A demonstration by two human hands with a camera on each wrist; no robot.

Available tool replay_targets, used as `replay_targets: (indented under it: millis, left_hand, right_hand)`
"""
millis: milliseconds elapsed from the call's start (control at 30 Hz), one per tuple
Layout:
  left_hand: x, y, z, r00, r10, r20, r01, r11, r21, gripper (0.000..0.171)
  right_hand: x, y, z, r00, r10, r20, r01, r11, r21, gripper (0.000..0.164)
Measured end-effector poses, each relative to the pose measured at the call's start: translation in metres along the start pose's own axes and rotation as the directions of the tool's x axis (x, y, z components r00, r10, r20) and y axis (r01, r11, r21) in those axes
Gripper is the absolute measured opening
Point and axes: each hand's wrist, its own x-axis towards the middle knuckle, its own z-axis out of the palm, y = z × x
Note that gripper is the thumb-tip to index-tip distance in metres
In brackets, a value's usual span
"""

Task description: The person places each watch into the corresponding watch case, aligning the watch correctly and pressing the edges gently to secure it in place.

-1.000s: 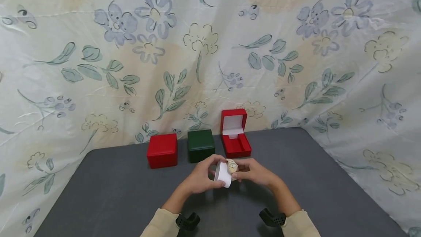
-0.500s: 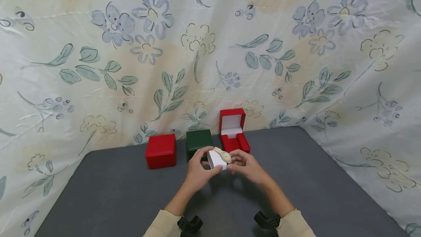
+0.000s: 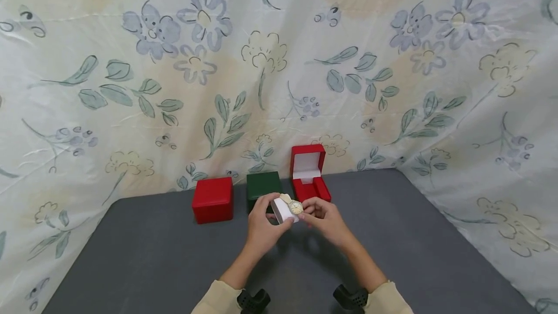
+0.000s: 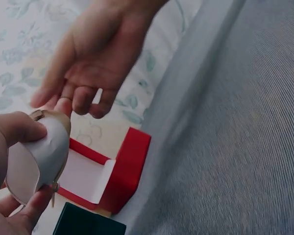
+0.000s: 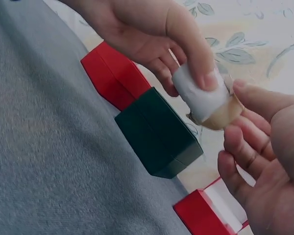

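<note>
A white watch cushion with a pale gold wristwatch round it is held up over the table, its round dial turned upward. My left hand grips the cushion by its two ends, thumb on the near side and fingers on the far side. From the right, my right hand pinches the watch at its edge. The right wrist view shows that thumb at the gold band, with the fingers curled beneath. In the left wrist view the cushion's hollow end faces the left palm.
Along the table's back stand a closed red box, a closed dark green box and an open red box with a white-lined lid. A floral cloth hangs behind. Each wrist wears a black camera strap.
Both hands have carried the cushion and watch away from me and slightly left, toward the boxes. The cushion has tilted, with the dial now facing more upward.
</note>
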Motion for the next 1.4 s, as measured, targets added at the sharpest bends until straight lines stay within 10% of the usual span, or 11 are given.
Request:
replay_targets:
  millis: [533,967,1400]
  left_hand:
    - [-0.005,0.008,0.007,0.989,-0.028,-0.144,0.037,0.998,0.059,0.064]
    - [0.003,0.002,0.001,0.975,-0.213,-0.063,0.191,0.948,-0.255,0.059]
    - [0.001,0.003,0.003,0.944,-0.292,-0.153,0.235,0.921,-0.31,0.057]
  right_hand:
    - [-0.001,-0.003,0.014,0.994,0.003,-0.105,-0.009,0.999,-0.054,0.032]
    - [-0.001,0.003,0.016,0.993,-0.059,-0.099,0.046,0.99,-0.133,0.031]
    - [-0.002,-0.003,0.029,0.973,-0.161,-0.167,0.102,0.945,-0.312,0.015]
